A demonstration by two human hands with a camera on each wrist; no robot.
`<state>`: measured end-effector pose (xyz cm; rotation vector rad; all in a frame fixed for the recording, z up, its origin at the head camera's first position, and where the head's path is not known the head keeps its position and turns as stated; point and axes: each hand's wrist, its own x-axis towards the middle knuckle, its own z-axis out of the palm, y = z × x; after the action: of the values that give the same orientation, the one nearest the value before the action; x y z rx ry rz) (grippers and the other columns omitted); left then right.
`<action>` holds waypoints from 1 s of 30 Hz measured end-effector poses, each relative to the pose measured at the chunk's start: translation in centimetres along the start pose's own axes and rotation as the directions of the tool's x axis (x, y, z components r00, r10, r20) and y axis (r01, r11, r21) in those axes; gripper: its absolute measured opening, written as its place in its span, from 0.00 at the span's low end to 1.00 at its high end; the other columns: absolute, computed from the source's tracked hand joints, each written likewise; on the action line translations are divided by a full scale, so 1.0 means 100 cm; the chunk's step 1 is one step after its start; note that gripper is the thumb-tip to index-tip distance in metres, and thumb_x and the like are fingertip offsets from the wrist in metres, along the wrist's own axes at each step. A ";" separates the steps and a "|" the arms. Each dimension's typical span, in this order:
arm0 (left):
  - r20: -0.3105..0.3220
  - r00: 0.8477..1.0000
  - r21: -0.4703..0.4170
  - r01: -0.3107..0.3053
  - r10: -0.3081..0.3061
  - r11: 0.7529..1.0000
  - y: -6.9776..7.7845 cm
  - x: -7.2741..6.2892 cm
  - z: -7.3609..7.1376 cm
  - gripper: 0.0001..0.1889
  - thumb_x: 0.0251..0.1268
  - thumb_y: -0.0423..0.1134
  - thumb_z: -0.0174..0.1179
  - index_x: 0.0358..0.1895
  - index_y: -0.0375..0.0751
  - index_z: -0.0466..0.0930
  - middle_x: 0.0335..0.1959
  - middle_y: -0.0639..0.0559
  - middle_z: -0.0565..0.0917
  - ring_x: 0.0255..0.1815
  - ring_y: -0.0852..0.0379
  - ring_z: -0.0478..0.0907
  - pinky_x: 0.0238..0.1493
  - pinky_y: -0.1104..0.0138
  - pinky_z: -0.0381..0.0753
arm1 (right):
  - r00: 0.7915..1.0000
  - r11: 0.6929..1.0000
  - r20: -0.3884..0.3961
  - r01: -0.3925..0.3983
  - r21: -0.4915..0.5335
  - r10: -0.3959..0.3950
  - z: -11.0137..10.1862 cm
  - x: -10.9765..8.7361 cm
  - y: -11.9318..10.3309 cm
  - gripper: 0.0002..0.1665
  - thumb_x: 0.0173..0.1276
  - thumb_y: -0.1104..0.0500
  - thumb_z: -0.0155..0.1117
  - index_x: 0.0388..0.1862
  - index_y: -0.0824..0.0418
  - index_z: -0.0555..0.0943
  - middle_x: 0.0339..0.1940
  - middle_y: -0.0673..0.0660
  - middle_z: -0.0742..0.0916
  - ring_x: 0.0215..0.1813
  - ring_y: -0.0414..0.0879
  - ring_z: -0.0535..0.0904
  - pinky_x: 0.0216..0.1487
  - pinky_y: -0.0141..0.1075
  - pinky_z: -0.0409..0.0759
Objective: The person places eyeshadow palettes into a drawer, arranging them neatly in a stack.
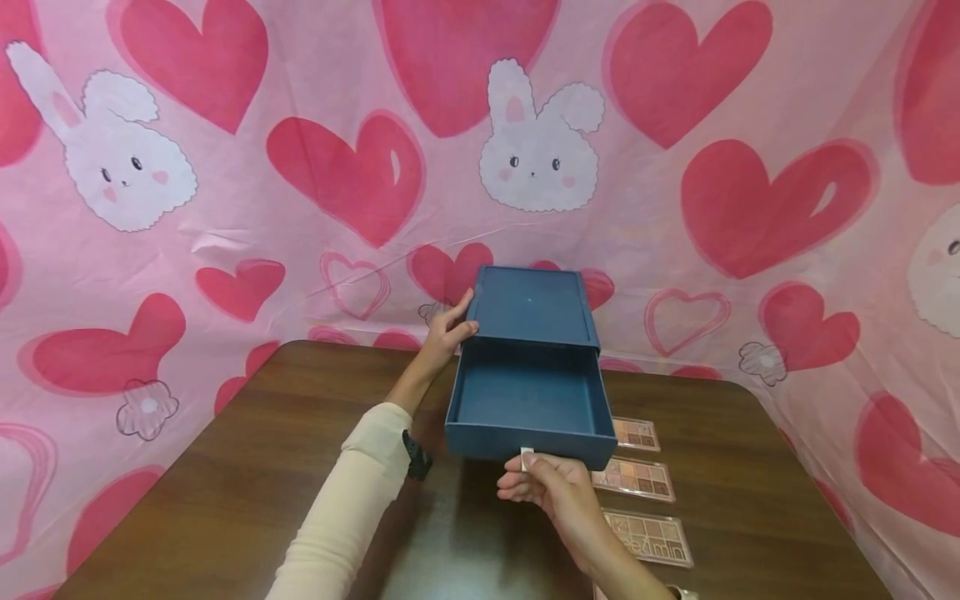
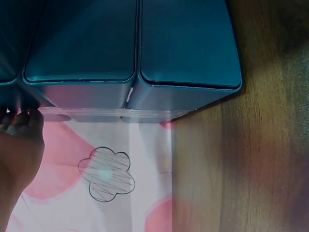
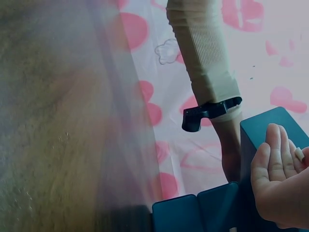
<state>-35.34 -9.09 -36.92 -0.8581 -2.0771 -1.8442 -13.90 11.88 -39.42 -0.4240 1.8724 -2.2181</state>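
Observation:
A dark blue drawer cabinet [image 1: 531, 304] stands at the back of the table, with its top drawer [image 1: 525, 396] pulled far out. The drawer's inside is bare. My right hand [image 1: 553, 493] pinches the small white pull tab [image 1: 527, 457] on the drawer front between thumb and finger; the other fingers lie loosely bent below. At the cabinet's upper left side, my left hand [image 1: 447, 333] presses with fingers and thumb near the front corner. In the left wrist view, the left hand [image 2: 19, 145] is at the cabinet's edge, its fingertips partly hidden, beside lower drawers [image 2: 188, 43] that are closed.
Several eyeshadow palettes lie in a column on the wooden table [image 1: 247, 500] right of the drawer, among them a far one [image 1: 637, 434], a middle one [image 1: 637, 480] and a nearer one [image 1: 651, 540]. A pink heart-patterned cloth [image 1: 337, 75] hangs behind the table.

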 end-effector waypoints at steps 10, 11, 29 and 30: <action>0.003 1.000 -0.024 0.005 -0.005 1.000 0.000 -0.001 -0.001 0.36 0.65 0.36 0.51 0.77 0.30 0.57 0.67 0.25 0.73 0.27 0.72 0.69 0.28 0.79 0.68 | 1.000 1.000 0.007 -0.022 0.010 0.021 0.005 -0.007 0.002 0.17 0.80 0.56 0.48 0.44 0.60 0.85 0.35 0.43 0.92 0.40 0.37 0.89 0.50 0.32 0.85; -0.001 1.000 -0.027 0.005 -0.005 1.000 0.000 -0.001 -0.001 0.36 0.65 0.36 0.51 0.77 0.30 0.57 0.61 0.24 0.76 0.27 0.72 0.70 0.27 0.79 0.68 | 1.000 1.000 0.010 -0.019 0.012 0.019 0.005 -0.007 0.002 0.17 0.80 0.56 0.48 0.44 0.60 0.85 0.35 0.43 0.92 0.41 0.37 0.89 0.50 0.32 0.85; 0.010 0.999 -0.019 0.042 -0.042 0.999 0.001 -0.002 0.000 0.36 0.66 0.39 0.50 0.79 0.36 0.57 0.20 0.58 0.65 0.18 0.65 0.61 0.20 0.73 0.61 | 0.998 0.941 0.056 0.037 -0.335 -0.019 -0.010 -0.017 -0.013 0.28 0.83 0.55 0.43 0.56 0.79 0.79 0.44 0.74 0.89 0.40 0.34 0.88 0.45 0.31 0.84; 0.009 0.999 -0.018 0.042 -0.042 0.999 0.000 -0.002 0.001 0.36 0.67 0.39 0.50 0.79 0.36 0.57 0.22 0.57 0.72 0.19 0.67 0.63 0.22 0.74 0.64 | 0.998 0.932 0.048 0.042 -0.360 -0.027 -0.011 -0.019 -0.014 0.26 0.83 0.56 0.44 0.56 0.78 0.80 0.43 0.73 0.89 0.40 0.34 0.88 0.45 0.31 0.84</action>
<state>-35.13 -9.10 -37.03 -0.8351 -2.1018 -1.8869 -12.50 13.80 -38.33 -0.5618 2.2699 -1.8628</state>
